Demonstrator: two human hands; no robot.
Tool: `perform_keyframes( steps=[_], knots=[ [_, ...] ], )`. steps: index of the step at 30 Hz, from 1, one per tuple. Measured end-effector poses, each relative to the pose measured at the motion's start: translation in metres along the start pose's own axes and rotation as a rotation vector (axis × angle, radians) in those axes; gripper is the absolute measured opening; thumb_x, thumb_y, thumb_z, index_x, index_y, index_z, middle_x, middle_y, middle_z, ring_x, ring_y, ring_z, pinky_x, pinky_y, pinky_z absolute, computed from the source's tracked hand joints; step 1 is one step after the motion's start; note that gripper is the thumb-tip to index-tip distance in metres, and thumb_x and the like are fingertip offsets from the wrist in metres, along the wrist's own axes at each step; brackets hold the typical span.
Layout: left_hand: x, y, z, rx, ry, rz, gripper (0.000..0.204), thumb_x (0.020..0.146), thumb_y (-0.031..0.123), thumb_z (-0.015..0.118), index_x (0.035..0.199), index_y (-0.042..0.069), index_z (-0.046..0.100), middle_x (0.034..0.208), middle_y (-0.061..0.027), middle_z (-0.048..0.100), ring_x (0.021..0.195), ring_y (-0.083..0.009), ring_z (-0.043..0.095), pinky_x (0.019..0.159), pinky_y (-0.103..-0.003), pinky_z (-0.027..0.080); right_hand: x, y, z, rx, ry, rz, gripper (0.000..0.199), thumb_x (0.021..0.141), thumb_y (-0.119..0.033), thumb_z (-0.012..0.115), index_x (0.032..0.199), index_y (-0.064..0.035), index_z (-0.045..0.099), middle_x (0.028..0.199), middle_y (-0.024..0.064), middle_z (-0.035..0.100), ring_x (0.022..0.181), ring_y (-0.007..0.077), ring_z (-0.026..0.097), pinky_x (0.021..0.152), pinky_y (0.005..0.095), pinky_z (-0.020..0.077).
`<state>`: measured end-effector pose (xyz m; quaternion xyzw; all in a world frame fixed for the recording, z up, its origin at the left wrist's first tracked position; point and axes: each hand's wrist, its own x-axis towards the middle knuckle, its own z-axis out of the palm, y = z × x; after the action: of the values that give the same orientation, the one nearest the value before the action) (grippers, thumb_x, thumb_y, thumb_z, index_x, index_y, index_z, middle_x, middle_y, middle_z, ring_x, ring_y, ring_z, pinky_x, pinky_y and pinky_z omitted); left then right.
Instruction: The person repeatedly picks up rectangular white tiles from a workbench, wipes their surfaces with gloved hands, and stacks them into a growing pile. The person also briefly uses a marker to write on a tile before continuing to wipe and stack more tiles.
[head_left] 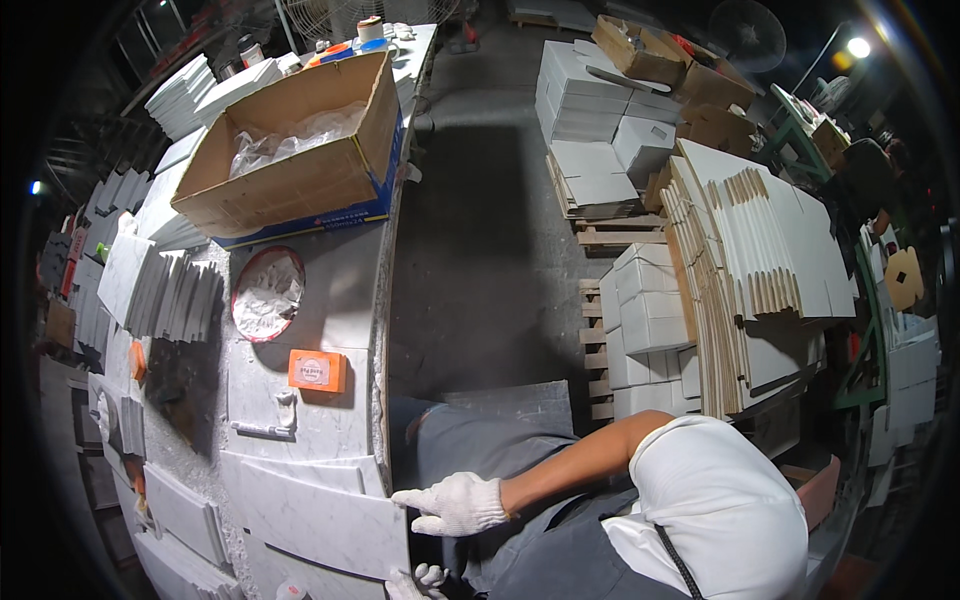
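Head: right hand [462, 504] at marble tile [318, 512]

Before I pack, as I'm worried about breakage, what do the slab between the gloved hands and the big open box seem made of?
Slab: probably marble, or tile imitating it, smooth; grey veining on white. Box: likely cardboard, matte; flat brown walls, thin edges.

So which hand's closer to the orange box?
Right. The right hand is below-right of the orange box in the picture, by a white slab; the left hand is farther down, at the bottom.
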<state>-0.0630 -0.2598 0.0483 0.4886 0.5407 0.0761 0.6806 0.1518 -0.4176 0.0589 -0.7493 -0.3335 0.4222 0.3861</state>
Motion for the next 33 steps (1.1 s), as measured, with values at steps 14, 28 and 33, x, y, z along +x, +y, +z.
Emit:
perform_keyframes(
  steps=[14, 28, 33],
  knots=[
    [-0.001, -0.007, 0.002, -0.033, -0.022, 0.047, 0.056, 0.104, 0.037, 0.061, 0.142, 0.001, 0.042, 0.115, -0.0245, 0.063, 0.092, -0.0379, 0.068, 0.077, -0.048, 0.060, -0.002, 0.003, -0.004, 0.090, 0.070, -0.044, 0.055, 0.100, -0.043, 0.056, 0.148, -0.0169, 0.049, 0.103, 0.0163, 0.074, 0.094, 0.0402, 0.072, 0.085, 0.0481, 0.0570],
    [-0.008, -0.008, 0.021, -0.173, 0.050, 0.131, 0.034, 0.108, 0.036, 0.054, 0.119, 0.003, 0.048, 0.094, -0.0168, 0.062, 0.067, -0.0241, 0.065, 0.068, -0.046, 0.060, -0.014, 0.034, -0.013, 0.232, 0.155, -0.049, 0.026, 0.100, -0.029, 0.064, 0.116, -0.0089, 0.071, 0.109, 0.0110, 0.074, 0.102, 0.0239, 0.072, 0.094, 0.0356, 0.0560],
    [-0.013, -0.003, 0.021, -0.160, 0.007, 0.127, 0.030, 0.111, 0.031, 0.049, 0.113, 0.001, 0.046, 0.099, -0.0212, 0.063, 0.074, -0.0270, 0.071, 0.073, -0.046, 0.062, -0.019, 0.055, -0.014, 0.495, 0.130, 0.102, 0.020, 0.102, -0.020, 0.070, 0.092, -0.0031, 0.069, 0.074, 0.0008, 0.066, 0.060, 0.0058, 0.057, 0.054, 0.0225, 0.0483]
  ],
)
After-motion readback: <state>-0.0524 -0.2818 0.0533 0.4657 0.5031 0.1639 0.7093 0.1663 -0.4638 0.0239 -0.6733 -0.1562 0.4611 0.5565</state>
